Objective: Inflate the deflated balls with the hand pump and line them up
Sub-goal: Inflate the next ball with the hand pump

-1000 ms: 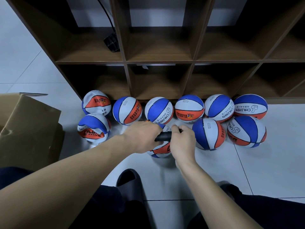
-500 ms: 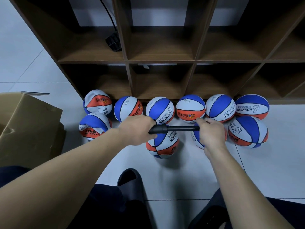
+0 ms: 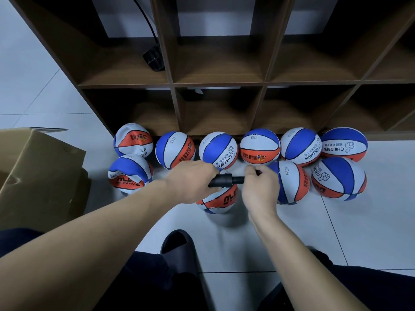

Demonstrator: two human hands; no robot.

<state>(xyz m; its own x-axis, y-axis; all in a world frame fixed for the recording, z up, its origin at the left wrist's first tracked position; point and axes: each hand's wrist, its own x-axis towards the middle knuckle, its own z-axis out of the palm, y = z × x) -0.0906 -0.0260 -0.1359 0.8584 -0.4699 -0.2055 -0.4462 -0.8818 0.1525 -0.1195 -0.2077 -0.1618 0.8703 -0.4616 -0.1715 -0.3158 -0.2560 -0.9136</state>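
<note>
A black hand pump (image 3: 225, 180) lies level above a blue, white and orange ball (image 3: 219, 199) on the floor tiles. My left hand (image 3: 190, 180) is shut on the pump barrel. My right hand (image 3: 261, 189) grips the pump handle, pushed in close to the barrel. Where the pump meets the ball is hidden by my hands. Several matching balls sit in a row against the shelf base, such as one (image 3: 260, 146) at the middle. More balls rest in front: one at the left (image 3: 130, 173), one behind my right hand (image 3: 292, 180), one at the right (image 3: 339, 178).
A dark wooden cubby shelf (image 3: 220, 83) stands behind the balls, with a black adapter and cable (image 3: 153, 57) in one cubby. An open cardboard box (image 3: 38, 171) sits at the left. My black slipper (image 3: 179, 250) and dark trousers are at the bottom.
My right hand pulled the pump handle out to the right half a second ago, and has now pushed it back in toward my left hand. The left hand stayed put.
</note>
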